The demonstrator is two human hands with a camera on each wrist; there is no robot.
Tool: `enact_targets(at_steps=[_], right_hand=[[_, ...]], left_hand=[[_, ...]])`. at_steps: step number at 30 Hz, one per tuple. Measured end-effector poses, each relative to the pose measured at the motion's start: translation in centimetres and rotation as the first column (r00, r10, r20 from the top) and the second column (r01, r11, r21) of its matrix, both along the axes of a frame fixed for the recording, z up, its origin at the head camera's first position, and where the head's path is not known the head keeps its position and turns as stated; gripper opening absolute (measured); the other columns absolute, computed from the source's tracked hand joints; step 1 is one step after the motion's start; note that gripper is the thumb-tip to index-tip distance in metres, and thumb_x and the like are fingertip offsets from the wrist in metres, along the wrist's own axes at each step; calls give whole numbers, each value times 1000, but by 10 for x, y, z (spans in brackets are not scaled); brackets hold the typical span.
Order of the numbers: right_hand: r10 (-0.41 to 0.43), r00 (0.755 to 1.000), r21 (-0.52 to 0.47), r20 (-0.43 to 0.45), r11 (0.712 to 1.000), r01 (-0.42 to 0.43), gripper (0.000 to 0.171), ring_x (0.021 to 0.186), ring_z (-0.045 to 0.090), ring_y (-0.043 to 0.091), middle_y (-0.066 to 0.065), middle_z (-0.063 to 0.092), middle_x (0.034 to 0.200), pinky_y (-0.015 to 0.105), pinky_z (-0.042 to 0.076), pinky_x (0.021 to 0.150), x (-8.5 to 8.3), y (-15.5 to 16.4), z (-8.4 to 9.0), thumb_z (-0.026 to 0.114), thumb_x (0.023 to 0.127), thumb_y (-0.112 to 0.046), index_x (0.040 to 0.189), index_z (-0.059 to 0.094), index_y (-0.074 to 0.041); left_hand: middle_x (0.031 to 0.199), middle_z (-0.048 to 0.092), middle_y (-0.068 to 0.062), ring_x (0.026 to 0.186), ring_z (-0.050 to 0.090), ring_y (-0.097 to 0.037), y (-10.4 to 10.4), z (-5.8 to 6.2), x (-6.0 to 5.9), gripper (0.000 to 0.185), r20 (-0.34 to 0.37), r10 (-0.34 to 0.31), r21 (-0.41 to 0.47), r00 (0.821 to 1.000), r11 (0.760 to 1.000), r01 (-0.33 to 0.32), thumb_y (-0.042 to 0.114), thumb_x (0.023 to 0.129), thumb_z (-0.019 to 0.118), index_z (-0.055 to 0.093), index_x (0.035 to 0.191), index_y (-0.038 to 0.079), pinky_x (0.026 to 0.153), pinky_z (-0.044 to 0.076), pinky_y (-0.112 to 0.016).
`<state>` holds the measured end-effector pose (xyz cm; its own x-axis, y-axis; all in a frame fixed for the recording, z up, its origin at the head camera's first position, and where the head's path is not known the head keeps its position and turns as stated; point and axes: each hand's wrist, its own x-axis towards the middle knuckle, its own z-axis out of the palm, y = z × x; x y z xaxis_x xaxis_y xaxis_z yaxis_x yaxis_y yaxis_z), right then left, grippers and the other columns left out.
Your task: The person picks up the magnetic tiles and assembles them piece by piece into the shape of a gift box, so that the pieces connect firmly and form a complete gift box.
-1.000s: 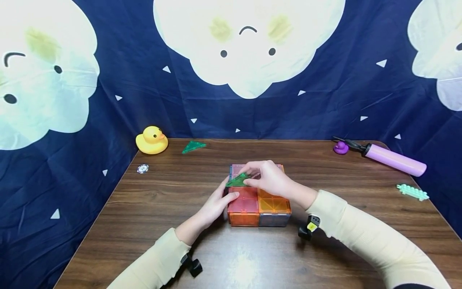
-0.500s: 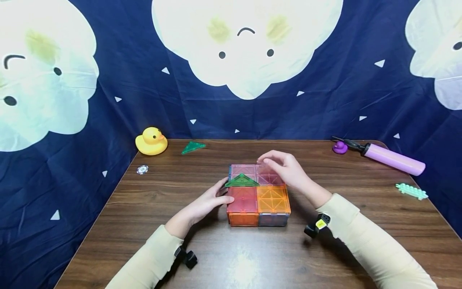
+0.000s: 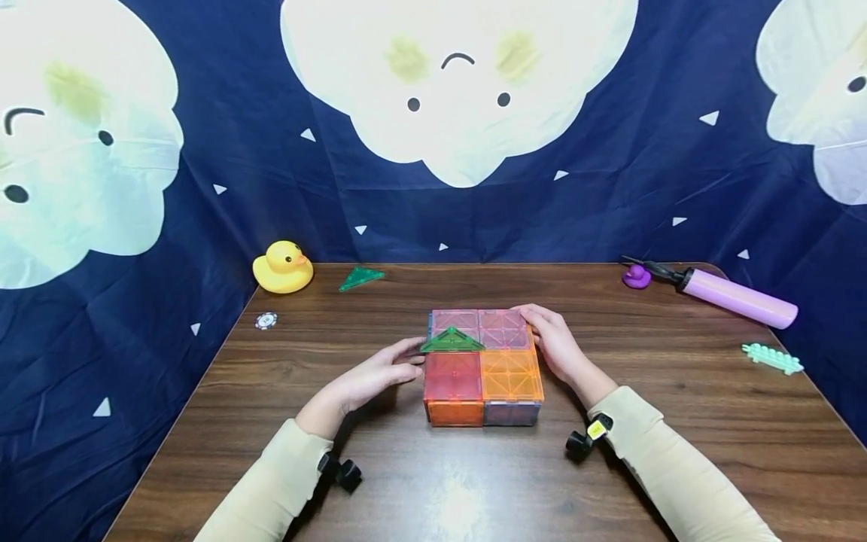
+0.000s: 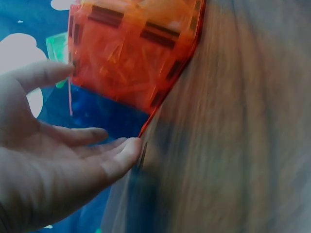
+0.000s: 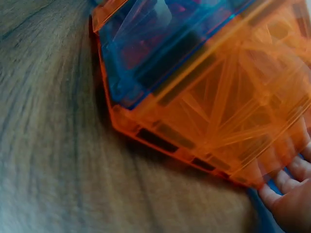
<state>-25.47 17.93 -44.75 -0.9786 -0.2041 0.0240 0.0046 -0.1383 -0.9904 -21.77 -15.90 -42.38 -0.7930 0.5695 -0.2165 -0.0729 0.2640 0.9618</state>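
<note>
A block of translucent magnetic tiles stands in the middle of the wooden table, with pink, red and orange squares on top. A green triangle tile lies on its upper left part. My left hand rests with straight fingers against the block's left side, fingertips near the orange wall. My right hand lies with straight fingers along the block's right side; the orange wall fills the right wrist view, with fingertips behind it.
A yellow rubber duck, a second green triangle tile and a poker chip lie at the back left. A purple duck, a pink pump and a mint toy sit at the right.
My right hand let go of the green triangle, left it on the block's top, and came down to the block's right side. My left hand stayed by the left side.
</note>
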Motion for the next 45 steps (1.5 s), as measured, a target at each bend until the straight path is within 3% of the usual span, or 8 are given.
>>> enact_targets(at_steps=[3,5,12,15,19,30,33,45], right_hand=[[16,1000,-36,9,999,-15,35,92,67,11,1,72,102,27,57,77,1,3,-5,44,110,-22,124,62,4],[11,1000,-44,3,999,-11,33,92,67,12,0,72,102,28,57,78,0,5,-6,44,110,-23,122,64,1],[-1,1000,-48,18,999,2,31,94,66,13,0,71,103,30,57,81,-3,3,-9,48,109,-26,118,67,-4],[11,1000,-59,17,998,-10,30,93,66,13,1,71,102,30,57,79,-3,1,-12,47,109,-26,117,67,-4],[22,1000,-71,0,997,-22,32,94,66,14,2,70,102,29,56,80,-3,3,-13,46,110,-26,118,65,-2],[32,999,-69,-6,997,-32,35,94,66,14,4,70,105,29,56,81,-6,4,-16,47,110,-27,122,64,2],[47,999,-65,-8,997,-48,37,94,66,15,5,70,105,30,56,81,-5,0,-16,46,110,-26,122,63,4],[34,999,-44,14,998,-33,43,97,65,15,4,69,108,30,56,83,-4,3,-10,47,110,-29,128,59,8]], left_hand=[[147,49,-27,136,47,-40,-4,0,-13,57,-174,67,-113,983,990,-88,13,100,58,40,150,-6,111,39,-51],[141,55,-26,131,52,-40,-9,1,-27,50,-308,128,-194,943,962,-194,11,99,61,49,144,-6,110,40,-52],[135,58,-29,126,53,-43,-45,7,-103,47,-580,300,-370,757,731,-574,12,95,61,55,138,-6,106,42,-53],[134,54,-34,124,51,-47,-60,5,-131,52,-594,336,-415,731,650,-636,14,95,60,51,141,-9,106,41,-54],[137,48,-37,127,46,-50,-72,-1,-160,59,-579,326,-497,747,585,-641,18,96,57,45,145,-12,109,38,-54],[152,25,-37,135,21,-55,-73,-6,-184,61,-471,224,-663,853,548,-510,27,105,50,33,155,-4,108,24,-67],[149,25,-36,133,21,-54,-77,-9,-180,56,-454,242,-675,857,534,-509,28,106,49,38,153,-2,106,25,-69],[109,61,-33,101,61,-51,-65,-10,-176,32,-670,328,-387,666,611,-690,-1,92,61,42,118,1,88,48,-59]])
